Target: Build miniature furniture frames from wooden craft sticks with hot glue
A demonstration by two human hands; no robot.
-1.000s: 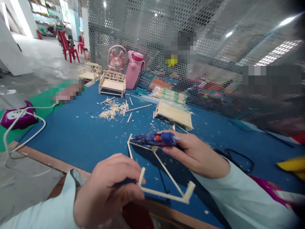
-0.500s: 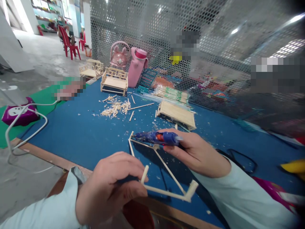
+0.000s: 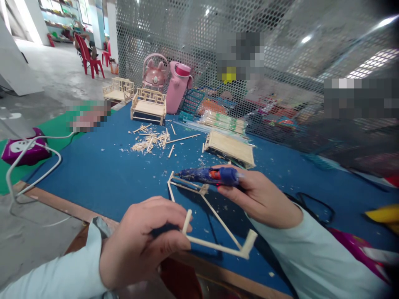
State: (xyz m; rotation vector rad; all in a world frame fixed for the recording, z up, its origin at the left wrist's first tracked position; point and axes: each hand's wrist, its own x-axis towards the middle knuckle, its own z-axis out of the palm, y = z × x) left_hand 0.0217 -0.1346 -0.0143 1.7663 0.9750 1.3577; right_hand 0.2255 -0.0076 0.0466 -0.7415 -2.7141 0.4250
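My left hand is closed on the near left corner of a frame of thin wooden sticks, held tilted over the blue tabletop. Short upright sticks stand at its corners. In my right hand is a blue hot glue gun with an orange part and a small red light. Its nozzle points left, at the frame's far left corner; whether it touches the stick there I cannot tell. My right fingers wrap around the gun's body, and its handle is hidden by the hand.
Wood scraps and stick offcuts litter the blue tabletop. Behind them stand miniature wooden benches, a pink bottle and a wooden platform. A perforated metal screen rises at the back. A white cable loops at left.
The glue gun and my right hand have shifted slightly right, baring more of the frame's far side. My left hand keeps its hold on the frame.
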